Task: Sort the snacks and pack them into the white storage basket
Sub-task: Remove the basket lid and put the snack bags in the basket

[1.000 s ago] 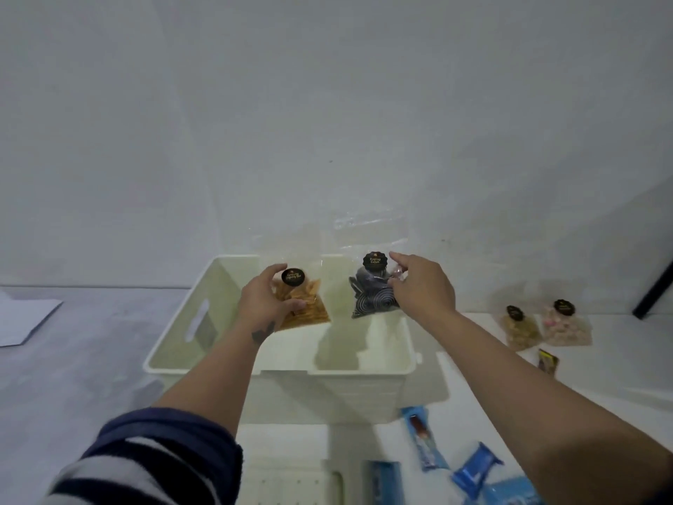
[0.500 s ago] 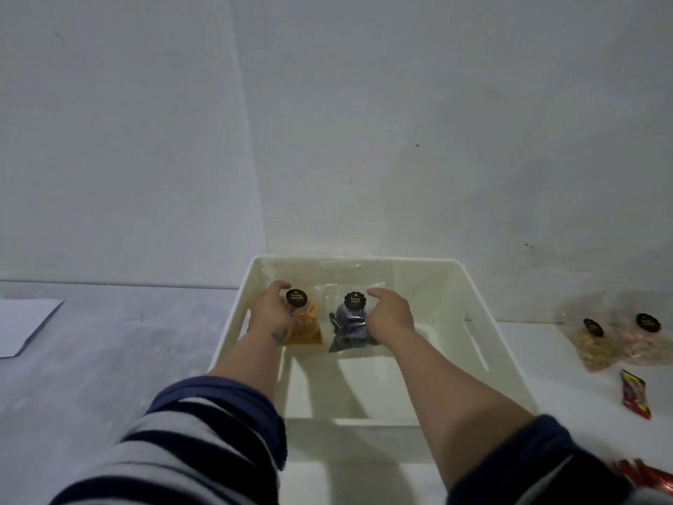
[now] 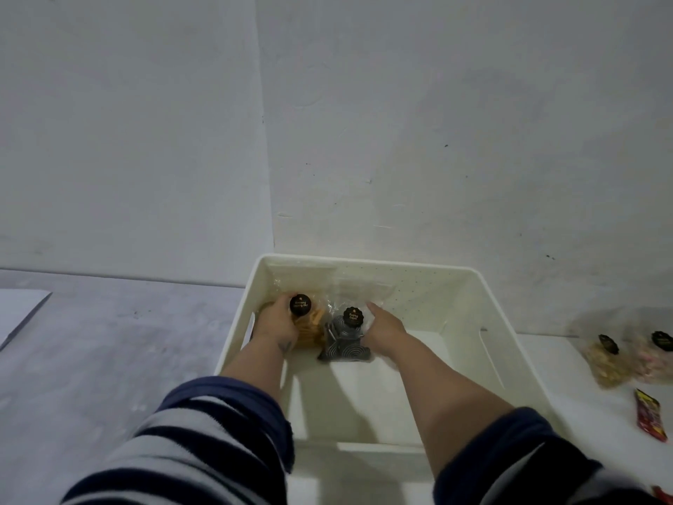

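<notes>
Both hands are down inside the white storage basket (image 3: 508,318), working its far left corner. Left hand (image 3: 278,322) is wrapped around a clear bag of golden-orange chips (image 3: 311,328), fingers curled on its left side, the bag pressed close to the basket's left wall. Right hand (image 3: 384,328) has its fingers closed on the right edge of a clear bag of dark swirl-patterned snacks (image 3: 344,346). Each bag wears a round black sticker with gold lettering near its top, too small to read surely. They stand side by side, touching, upright with their sealed clear tops reaching toward the back wall, long axis running bottom to top, sticker faces turned to the camera.

Basket itself is cream-white plastic with a dotted back wall and a slot handle in the right wall; the floor nearer the camera is bare. Striped navy-and-white sleeves (image 3: 204,439) fill the foreground and cover the basket's near rim.

Out on the white table (image 3: 590,402) to the right, well apart from the basket, sit a bag of pale yellow snacks (image 3: 604,362) and a bag of pinkish snacks (image 3: 652,357), both with black stickers, plus a red sachet (image 3: 650,415) nearer the camera. A white sheet (image 3: 20,309) shows at far left.
</notes>
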Tool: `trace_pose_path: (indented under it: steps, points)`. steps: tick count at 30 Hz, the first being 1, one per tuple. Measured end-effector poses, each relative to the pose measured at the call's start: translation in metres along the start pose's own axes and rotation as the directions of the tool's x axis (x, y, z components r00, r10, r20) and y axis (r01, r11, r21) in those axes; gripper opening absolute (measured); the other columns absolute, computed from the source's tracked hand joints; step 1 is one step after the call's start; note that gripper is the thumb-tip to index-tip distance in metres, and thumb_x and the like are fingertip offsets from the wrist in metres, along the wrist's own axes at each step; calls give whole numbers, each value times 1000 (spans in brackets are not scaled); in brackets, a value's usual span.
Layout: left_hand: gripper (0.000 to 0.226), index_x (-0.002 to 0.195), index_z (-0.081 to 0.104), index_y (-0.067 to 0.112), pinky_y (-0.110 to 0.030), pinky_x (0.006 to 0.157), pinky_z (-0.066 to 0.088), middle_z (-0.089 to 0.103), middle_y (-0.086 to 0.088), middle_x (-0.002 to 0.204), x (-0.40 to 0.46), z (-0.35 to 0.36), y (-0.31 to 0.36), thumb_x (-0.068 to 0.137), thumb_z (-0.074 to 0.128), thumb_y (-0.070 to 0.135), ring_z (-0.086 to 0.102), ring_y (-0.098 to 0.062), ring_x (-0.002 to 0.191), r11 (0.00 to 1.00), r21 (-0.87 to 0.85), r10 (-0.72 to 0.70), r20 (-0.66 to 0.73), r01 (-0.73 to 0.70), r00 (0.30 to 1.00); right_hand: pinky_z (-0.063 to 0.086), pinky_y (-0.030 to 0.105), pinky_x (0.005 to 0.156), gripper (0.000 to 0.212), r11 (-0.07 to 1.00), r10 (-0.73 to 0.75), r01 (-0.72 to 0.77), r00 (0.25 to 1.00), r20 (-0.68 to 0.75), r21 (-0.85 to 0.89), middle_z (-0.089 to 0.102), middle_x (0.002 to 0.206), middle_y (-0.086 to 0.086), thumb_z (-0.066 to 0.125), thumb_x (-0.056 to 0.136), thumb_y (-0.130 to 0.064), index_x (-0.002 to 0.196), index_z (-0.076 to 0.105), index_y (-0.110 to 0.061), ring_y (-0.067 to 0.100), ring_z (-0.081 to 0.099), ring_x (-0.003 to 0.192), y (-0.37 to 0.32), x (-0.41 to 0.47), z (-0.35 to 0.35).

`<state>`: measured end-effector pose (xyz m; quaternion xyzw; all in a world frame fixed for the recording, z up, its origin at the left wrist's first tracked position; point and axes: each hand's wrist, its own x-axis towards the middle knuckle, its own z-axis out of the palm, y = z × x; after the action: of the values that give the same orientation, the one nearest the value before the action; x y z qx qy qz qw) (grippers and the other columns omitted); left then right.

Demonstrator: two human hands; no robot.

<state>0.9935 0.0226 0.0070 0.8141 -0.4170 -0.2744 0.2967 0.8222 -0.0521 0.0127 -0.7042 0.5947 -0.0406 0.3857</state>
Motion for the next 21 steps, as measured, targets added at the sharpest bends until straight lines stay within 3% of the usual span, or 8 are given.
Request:
trace_pose_path:
  steps: [4, 7, 9, 14, 18, 21]
  points:
    - [66, 143, 38, 22, -32, 100, 40, 51, -11, 137, -7, -4, 13, 84, 62, 4, 47, -31, 127, 997, 60, -55, -1, 55, 998, 30, 29, 113, 67, 988, -78, 75, 997, -16, -138, 31, 154, 6, 55, 88, -2, 148, 29, -19, 24, 32, 140, 2, -14, -24]
    - [55, 136, 45, 15, -29, 86, 41, 55, -12, 131, -21, -7, 32, 85, 65, 14, 52, -30, 119, 993, 104, -52, -50, 57, 997, 32, 28, 111, 55, 976, -169, 158, 984, -62, -152, 40, 149, 5, 55, 88, -2, 139, 45, -19, 23, 37, 137, 9, -36, -48]
    - [50, 133, 48, 15, -29, 85, 43, 55, -12, 130, -36, -6, 50, 86, 62, 12, 54, -29, 116, 995, 99, -20, -49, 24, 999, 34, 28, 109, 48, 963, -232, 215, 968, -96, -161, 44, 145, 4, 56, 89, -8, 135, 51, -21, 21, 41, 134, 15, -56, -68]
    - [45, 131, 50, 18, -24, 84, 40, 53, -9, 132, -71, 24, 116, 87, 55, 12, 56, -24, 111, 968, 181, 174, 9, -172, 985, 39, 24, 99, 42, 949, -302, 275, 931, -203, -153, 50, 141, 3, 60, 89, -18, 131, 55, -22, 20, 50, 126, 49, -101, -131]
    - [38, 128, 55, 16, -23, 91, 38, 56, -7, 131, -105, 79, 184, 89, 54, 17, 53, -22, 118, 913, 191, 354, 62, -360, 933, 40, 31, 104, 41, 970, -244, 230, 932, -268, -80, 49, 141, 3, 59, 89, -19, 129, 56, -23, 22, 49, 127, 103, -126, -177]
    - [35, 123, 58, 15, -18, 86, 35, 59, -6, 128, -130, 134, 237, 89, 52, 14, 55, -20, 116, 895, 118, 420, 96, -429, 902, 39, 27, 98, 39, 981, -192, 187, 938, -288, -45, 49, 140, 1, 58, 89, -21, 128, 57, -25, 21, 48, 126, 160, -134, -212]
